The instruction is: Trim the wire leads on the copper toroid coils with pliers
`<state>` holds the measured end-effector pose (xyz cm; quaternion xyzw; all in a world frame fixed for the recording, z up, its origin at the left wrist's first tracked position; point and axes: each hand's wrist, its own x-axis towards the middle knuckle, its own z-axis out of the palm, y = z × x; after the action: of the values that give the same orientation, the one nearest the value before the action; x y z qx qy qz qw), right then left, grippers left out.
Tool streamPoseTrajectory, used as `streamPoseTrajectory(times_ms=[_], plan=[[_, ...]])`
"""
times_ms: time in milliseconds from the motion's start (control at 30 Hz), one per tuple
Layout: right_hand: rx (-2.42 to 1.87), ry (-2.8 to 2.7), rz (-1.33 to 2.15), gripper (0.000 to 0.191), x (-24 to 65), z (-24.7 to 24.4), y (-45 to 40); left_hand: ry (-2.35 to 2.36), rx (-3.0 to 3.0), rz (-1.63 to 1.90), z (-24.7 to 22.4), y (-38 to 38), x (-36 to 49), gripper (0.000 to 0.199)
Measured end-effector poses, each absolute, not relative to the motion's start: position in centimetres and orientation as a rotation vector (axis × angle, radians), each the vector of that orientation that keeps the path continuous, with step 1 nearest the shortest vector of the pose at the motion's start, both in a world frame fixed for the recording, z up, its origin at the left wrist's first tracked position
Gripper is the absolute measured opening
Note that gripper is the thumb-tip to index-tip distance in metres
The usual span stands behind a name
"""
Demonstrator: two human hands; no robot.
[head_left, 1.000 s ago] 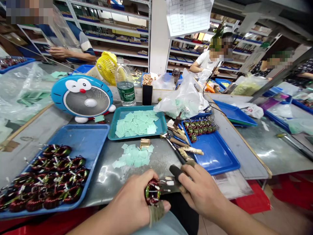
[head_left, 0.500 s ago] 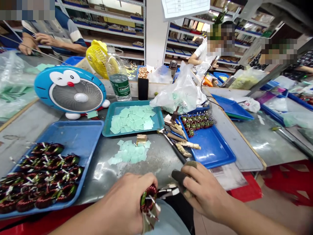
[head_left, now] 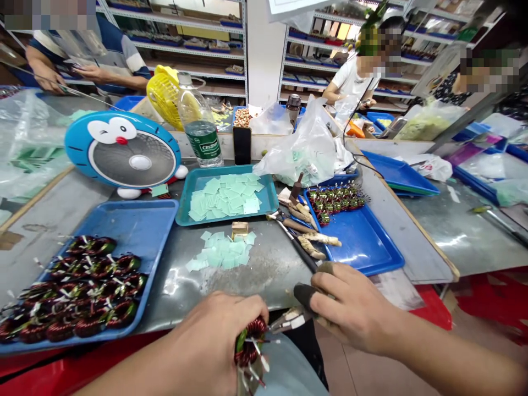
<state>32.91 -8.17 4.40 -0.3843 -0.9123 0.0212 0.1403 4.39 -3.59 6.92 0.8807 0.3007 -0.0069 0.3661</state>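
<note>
My left hand [head_left: 206,344] grips a copper-wound toroid coil [head_left: 249,341] at the bottom of the view, with white-tipped leads sticking out below it. My right hand [head_left: 355,308] is just to the right, a dark cot on one finger, and holds a small metal tool [head_left: 289,322] whose tip nearly reaches the coil. Whether the tool is pliers or snips is hard to tell. Many similar coils [head_left: 93,291] fill the blue tray [head_left: 159,220] at the left. Pale green squares lie in a teal tray [head_left: 266,190] and loose on the metal bench [head_left: 216,253].
Handled tools [head_left: 305,225] lie beside a blue tray [head_left: 363,245] holding more coils. Behind stand a cartoon-faced fan [head_left: 124,157], a water bottle [head_left: 199,135], and a plastic bag [head_left: 301,151]. Co-workers [head_left: 358,74] sit further back before shelving.
The coil in my left hand has turned from face-on to nearly edge-on. My left hand has dropped slightly, and the view has shifted, moving the bench up and left.
</note>
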Motion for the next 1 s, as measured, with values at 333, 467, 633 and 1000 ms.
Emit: streamPoseTrajectory(times_ms=[333, 467, 633, 1000], plan=[[-1.068, -2.644, 0.033, 0.012, 32.3, 5.0, -7.4, 0.812, 2.265, -0.031, 7.8, -3.2, 4.8, 0.021], [-1.054, -2.709, 0.044, 0.012, 32.5, 5.4, -7.6, 0.731, 2.271, -0.062, 7.6, -3.2, 4.9, 0.021], [-1.129, -2.567, 0.072, 0.011, 32.4, 4.5, -8.0, 0.831, 2.248, -0.016, 7.5, -2.9, 4.9, 0.021], [-1.262, -2.406, -0.017, 0.01, 31.9, 3.5, -10.1, 0.856, 1.918, 0.232, 6.0, -3.3, 4.9, 0.022]])
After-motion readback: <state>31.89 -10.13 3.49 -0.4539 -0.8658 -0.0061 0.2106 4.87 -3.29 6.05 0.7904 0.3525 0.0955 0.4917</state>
